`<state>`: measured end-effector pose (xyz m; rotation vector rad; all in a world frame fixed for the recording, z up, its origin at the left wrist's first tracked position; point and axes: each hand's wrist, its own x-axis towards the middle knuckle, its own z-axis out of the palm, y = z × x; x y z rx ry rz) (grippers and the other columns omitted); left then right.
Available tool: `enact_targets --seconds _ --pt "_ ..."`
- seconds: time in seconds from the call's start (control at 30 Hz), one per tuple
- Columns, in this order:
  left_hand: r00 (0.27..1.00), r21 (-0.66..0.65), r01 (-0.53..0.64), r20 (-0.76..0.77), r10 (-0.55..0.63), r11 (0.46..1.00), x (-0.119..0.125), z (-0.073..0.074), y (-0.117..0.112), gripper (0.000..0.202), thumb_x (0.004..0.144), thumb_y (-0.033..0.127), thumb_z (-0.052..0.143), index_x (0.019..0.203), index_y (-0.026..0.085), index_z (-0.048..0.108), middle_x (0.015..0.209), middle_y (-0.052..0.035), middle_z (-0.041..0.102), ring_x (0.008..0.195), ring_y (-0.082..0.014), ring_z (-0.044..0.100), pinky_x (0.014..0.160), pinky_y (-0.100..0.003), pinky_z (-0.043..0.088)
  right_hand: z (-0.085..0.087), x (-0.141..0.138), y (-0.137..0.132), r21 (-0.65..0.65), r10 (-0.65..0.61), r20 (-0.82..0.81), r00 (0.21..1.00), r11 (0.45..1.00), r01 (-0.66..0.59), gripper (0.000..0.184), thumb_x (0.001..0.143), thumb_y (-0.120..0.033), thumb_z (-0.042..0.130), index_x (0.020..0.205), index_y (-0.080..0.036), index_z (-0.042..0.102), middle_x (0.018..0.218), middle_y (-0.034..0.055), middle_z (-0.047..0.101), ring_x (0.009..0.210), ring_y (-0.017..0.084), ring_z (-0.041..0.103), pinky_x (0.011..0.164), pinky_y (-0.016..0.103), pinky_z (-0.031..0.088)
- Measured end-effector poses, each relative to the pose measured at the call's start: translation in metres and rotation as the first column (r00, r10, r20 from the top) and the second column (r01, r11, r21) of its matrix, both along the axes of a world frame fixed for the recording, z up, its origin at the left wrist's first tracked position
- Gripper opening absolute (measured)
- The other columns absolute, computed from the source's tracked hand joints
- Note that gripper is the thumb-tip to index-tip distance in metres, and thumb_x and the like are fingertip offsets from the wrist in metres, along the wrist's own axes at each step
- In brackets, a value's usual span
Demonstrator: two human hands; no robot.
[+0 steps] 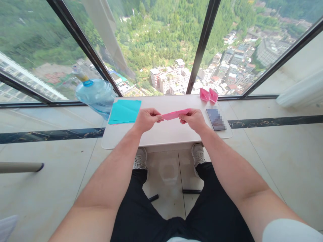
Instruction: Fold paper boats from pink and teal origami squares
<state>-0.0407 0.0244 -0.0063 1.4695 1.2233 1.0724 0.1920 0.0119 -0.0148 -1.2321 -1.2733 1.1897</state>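
Note:
A folded strip of pink paper [174, 115] is stretched between my two hands above the white table. My left hand [148, 119] pinches its left end between thumb and fingers. At the other end, my right hand [193, 118] grips the paper with the thumb on the near side and the fingers curled. A stack of turquoise paper sheets [125, 111] lies to the left of my left hand, with a thin pink edge showing beneath. Beyond my right hand, two pink folded paper pieces [209, 95] stand at the table's back right corner.
A smartphone [216, 119] lies on the right of the small white table [156, 137]. A large blue water bottle [96, 94] stands behind its left end. Tall windows with dark frames [204, 43] rise behind. My shoes [140, 158] are by the near edge.

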Motion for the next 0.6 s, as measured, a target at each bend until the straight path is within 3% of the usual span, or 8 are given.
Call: enact_targets --seconds 0.27,0.6 --pt "0.99 0.102 -0.017 -0.138 0.032 0.995 -0.0016 0.0018 0.0021 0.007 0.07 0.021 0.074 0.065 0.017 0.072 0.057 -0.0033 0.068 0.054 -0.0149 0.062 0.053 -0.023 0.045 -0.0012 -0.0017 0.0003 0.019 -0.01 -0.016 1.0 1.0 0.01 0.024 0.066 -0.036 0.08 0.076 -0.014 0.075 0.061 0.0012 0.067 0.055 0.013 0.061 0.055 0.028 0.054" --pt "0.993 0.176 -0.035 -0.102 0.054 0.984 -0.0017 0.0002 0.0034 0.004 0.068 0.021 0.073 0.065 0.02 0.07 0.054 -0.0005 0.065 0.053 -0.0146 0.059 0.052 -0.024 0.043 -0.0061 -0.002 0.0028 0.01 0.007 -0.035 0.999 1.0 -0.007 0.026 0.067 -0.037 0.081 0.078 -0.015 0.075 0.063 0.0012 0.068 0.057 0.014 0.063 0.056 0.028 0.055"
